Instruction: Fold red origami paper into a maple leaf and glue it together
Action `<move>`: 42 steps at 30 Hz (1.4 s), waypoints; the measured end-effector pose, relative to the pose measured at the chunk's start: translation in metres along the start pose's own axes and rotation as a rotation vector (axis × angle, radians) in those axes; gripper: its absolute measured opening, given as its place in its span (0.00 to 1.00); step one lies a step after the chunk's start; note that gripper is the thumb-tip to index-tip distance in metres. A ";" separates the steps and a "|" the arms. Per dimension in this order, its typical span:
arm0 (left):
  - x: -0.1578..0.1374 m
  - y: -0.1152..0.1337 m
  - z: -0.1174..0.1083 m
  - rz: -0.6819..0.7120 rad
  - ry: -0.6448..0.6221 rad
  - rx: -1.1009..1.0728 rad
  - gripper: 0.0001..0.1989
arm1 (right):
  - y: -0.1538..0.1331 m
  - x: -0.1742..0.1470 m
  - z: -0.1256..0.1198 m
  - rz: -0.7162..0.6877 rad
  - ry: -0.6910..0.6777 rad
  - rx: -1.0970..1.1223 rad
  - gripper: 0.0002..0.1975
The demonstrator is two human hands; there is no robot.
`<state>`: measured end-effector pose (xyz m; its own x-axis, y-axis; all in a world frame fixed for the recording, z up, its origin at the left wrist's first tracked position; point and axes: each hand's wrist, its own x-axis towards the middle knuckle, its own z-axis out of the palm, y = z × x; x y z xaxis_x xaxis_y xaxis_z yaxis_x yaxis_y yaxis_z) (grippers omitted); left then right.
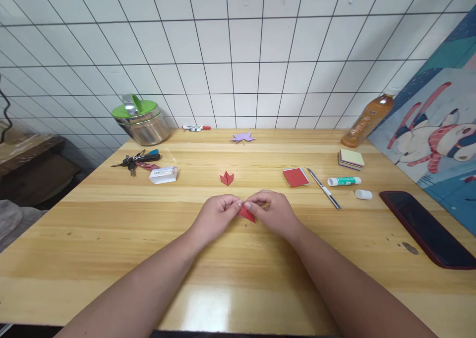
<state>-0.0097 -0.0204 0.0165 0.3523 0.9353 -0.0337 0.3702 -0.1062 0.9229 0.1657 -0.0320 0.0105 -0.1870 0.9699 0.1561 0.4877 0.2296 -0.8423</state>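
Note:
Between my two hands is a small folded red paper (248, 215), its pointed lower corner aimed toward me. My left hand (220, 214) pinches its upper left edge between thumb and fingers. From the other side, my right hand (273, 211) pinches the upper edge, thumb close to the left thumb. Part of the paper is hidden behind the fingers. Just beyond my hands lies a red folded paper leaf piece (226, 178) with several points. Farther back, a purple paper maple leaf (243, 138) rests near the wall.
Right of my hands are red paper squares (296, 177), a craft knife (324, 189), a glue stick (344, 181), its cap (363, 194), a sticky-note stack (351, 159), a phone (427, 229) and a bottle (368, 120). Leftward are a small box (163, 175), keys (136, 160), a steel pot (147, 127) and markers (196, 128).

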 end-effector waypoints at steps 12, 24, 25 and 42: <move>-0.005 0.004 0.003 0.062 -0.008 0.239 0.16 | -0.001 0.003 -0.002 0.113 -0.070 0.065 0.07; 0.001 -0.003 -0.011 0.145 -0.064 0.360 0.10 | 0.003 0.001 0.001 -0.072 -0.014 -0.166 0.03; 0.001 -0.004 -0.011 0.129 -0.022 0.330 0.10 | 0.004 0.002 0.002 -0.045 0.002 -0.125 0.03; 0.002 0.001 -0.006 -0.075 -0.043 -0.193 0.11 | -0.004 -0.005 -0.008 -0.468 0.099 -0.347 0.19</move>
<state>-0.0133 -0.0163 0.0192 0.3678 0.9225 -0.1171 0.2267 0.0332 0.9734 0.1719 -0.0373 0.0169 -0.3775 0.7581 0.5318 0.6257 0.6322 -0.4570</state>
